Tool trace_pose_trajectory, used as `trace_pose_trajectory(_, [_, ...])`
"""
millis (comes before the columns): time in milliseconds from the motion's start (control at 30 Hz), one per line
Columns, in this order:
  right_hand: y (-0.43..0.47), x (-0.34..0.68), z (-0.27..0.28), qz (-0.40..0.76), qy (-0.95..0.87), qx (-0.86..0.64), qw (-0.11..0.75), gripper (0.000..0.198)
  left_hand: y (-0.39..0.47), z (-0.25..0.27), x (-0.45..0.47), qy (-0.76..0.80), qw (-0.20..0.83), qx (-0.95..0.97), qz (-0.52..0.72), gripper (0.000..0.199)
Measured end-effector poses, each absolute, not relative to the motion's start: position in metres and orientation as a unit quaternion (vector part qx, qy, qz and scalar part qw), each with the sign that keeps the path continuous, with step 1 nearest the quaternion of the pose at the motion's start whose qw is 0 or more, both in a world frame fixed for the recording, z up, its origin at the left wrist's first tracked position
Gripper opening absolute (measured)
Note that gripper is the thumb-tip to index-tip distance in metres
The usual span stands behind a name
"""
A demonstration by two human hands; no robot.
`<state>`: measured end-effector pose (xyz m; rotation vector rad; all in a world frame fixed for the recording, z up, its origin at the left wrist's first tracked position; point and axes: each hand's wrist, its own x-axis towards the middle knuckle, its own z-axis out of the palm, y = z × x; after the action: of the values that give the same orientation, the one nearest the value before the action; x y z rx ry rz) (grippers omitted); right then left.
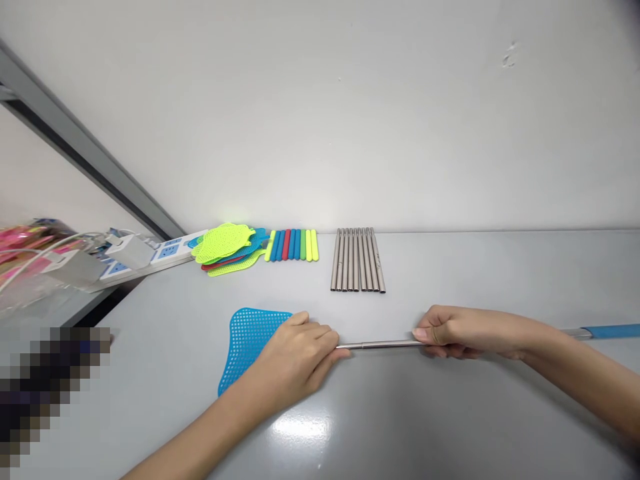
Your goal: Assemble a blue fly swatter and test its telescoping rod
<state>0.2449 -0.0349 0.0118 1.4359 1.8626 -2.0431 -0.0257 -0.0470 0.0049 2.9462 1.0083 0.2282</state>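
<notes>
A telescopic fly swatter lies across the front of the table, its blue perforated head (255, 337) at the left and a blue grip (615, 331) at the far right. My left hand (305, 350) is closed around the thin end of the metal rod (380, 345), close to the head and covering the joint there. Farther right along the same rod, my right hand (453, 331) pinches it between thumb and fingers. Between the hands a stepped section of the rod shows. My right wrist and forearm hide part of the rod toward the grip.
Metal tubes (357, 260) lie side by side behind the rod. Left of them are coloured grips (293, 245) and a pile of swatter heads (225, 241). A power strip (173, 250) with white plugs and cables runs along the left edge. A wall rises behind the table.
</notes>
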Motion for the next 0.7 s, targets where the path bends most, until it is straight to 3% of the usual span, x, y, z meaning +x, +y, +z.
trace_pose_trajectory(400, [-0.038,0.242,0.01,-0.663,0.591,0.459,0.016,0.034,-0.049,0.006,-0.023,0.324,0.009,0.943,0.07,0.033])
trace_pose_trajectory(700, [-0.041,0.237,0.027,-0.542,0.695,0.473,-0.004,0.034,-0.046,0.01,-0.021,0.349,0.066,0.933,0.06,0.034])
